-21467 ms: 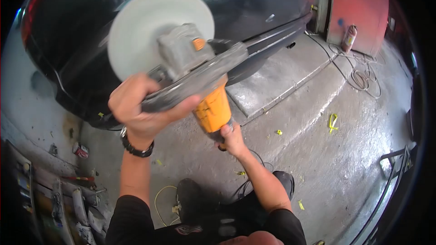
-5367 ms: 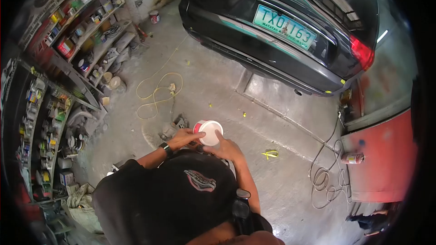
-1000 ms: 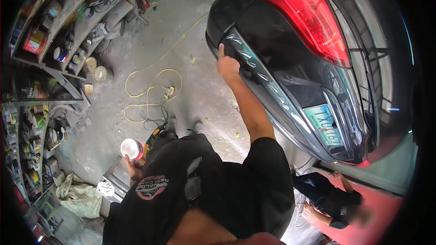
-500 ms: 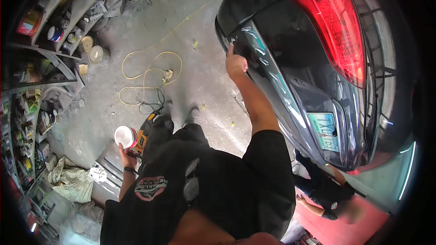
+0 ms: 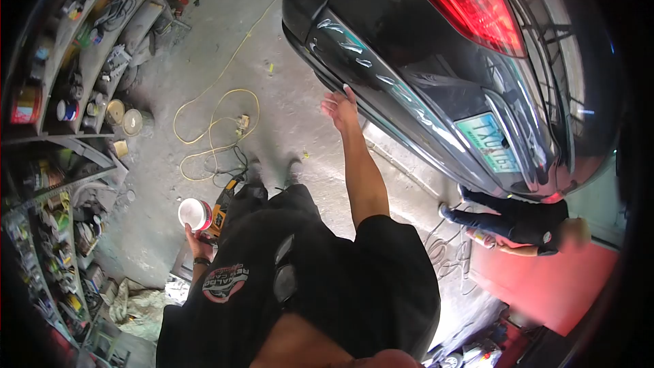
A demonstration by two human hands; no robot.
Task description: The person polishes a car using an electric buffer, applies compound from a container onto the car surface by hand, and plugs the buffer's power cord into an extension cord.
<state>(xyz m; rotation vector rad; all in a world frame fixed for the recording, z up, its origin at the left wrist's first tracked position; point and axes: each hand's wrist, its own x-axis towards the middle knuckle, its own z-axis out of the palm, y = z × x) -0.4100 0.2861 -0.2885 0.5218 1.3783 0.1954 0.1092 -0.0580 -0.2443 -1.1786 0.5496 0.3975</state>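
Note:
My left hand (image 5: 196, 240) grips a white tub (image 5: 195, 214) with a red band, held low at my left side. Beside it is a yellow and black power tool (image 5: 221, 210) with a cord; I cannot tell whether that hand also holds it. My right hand (image 5: 340, 106) is out in front, fingers apart and holding nothing, close to the lower edge of the dark car's rear bumper (image 5: 381, 105). Pale, glossy smears (image 5: 352, 48) run in a broken line along the bumper, below the red tail light (image 5: 463, 0).
A yellow extension cord (image 5: 216, 112) lies looped on the concrete floor. Shelves (image 5: 58, 95) crowded with cans and parts line the left. Another person (image 5: 521, 221) stands at the car's far side, near a red panel (image 5: 552, 279). Hoses (image 5: 449, 255) lie on the floor there.
My right hand has come away from the bumper's smeared corner, moving down and back, and its fingers have spread. The view has shifted; my left hand still holds the tub.

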